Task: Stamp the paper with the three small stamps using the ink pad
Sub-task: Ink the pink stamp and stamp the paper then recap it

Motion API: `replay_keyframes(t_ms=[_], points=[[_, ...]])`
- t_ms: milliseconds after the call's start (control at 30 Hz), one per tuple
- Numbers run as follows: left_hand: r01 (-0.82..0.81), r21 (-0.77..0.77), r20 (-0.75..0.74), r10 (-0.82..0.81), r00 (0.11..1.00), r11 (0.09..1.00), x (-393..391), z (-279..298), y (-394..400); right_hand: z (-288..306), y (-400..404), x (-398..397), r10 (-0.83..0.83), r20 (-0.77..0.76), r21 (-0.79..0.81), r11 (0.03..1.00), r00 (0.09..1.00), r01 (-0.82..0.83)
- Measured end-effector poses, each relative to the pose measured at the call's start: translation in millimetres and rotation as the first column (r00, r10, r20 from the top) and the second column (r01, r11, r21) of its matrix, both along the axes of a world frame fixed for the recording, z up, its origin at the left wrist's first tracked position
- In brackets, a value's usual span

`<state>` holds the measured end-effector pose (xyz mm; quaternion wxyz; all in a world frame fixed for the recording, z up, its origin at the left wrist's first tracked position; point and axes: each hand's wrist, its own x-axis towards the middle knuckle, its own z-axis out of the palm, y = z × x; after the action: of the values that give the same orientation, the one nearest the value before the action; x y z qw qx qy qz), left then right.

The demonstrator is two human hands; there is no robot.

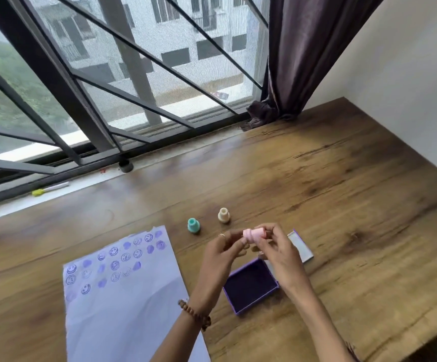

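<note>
We are pinching the pink stamp (253, 235) between both hands, left (224, 253) and right (277, 253), above the open pad (251, 286); paper (123, 291) lying at nine o'clock on the counter (342, 205).

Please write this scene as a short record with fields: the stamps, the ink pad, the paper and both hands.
held stamp: pink stamp, lying sideways between both hands, above the table
left hand: fingertips on the pink stamp
right hand: fingertips on the pink stamp
standing stamps: teal stamp, cream stamp, upright on the table
ink pad: open, purple, lid beside it
paper: many purple prints on its upper part
</note>
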<state>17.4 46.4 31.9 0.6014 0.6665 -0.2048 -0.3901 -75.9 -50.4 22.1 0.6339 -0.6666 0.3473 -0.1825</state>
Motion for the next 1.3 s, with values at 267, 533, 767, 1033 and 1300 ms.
replay_keyframes(t_ms=[267,533,767,1033,1300], points=[[-0.033,-0.004,0.137,0.033,0.99,0.999,-9.6,14.5,31.5,18.4,36.3,-6.5,-0.2,0.044,0.498,0.854,0.979,0.152],[-0.044,0.339,0.691,-0.217,0.69,0.94,-14.6,-6.2,89.7,21.6,48.1,-34.3,-0.252,0.074,0.777,0.622,0.965,0.103],[0.019,0.433,0.689,-0.344,0.637,0.901,-19.0,-18.9,96.1,15.5,49.8,-48.5,-0.094,-0.099,0.284,0.951,0.991,0.119],[0.007,0.515,0.715,-0.434,0.548,0.857,-24.3,-37.6,95.5,46.2,65.3,-37.6,-0.014,-0.353,-0.519,0.835,0.935,-0.184],[0.02,0.488,0.705,-0.408,0.58,0.872,-20.8,-42.9,101.6,47.6,82.6,-23.4,-0.113,-0.336,-0.742,0.644,0.935,-0.188]])
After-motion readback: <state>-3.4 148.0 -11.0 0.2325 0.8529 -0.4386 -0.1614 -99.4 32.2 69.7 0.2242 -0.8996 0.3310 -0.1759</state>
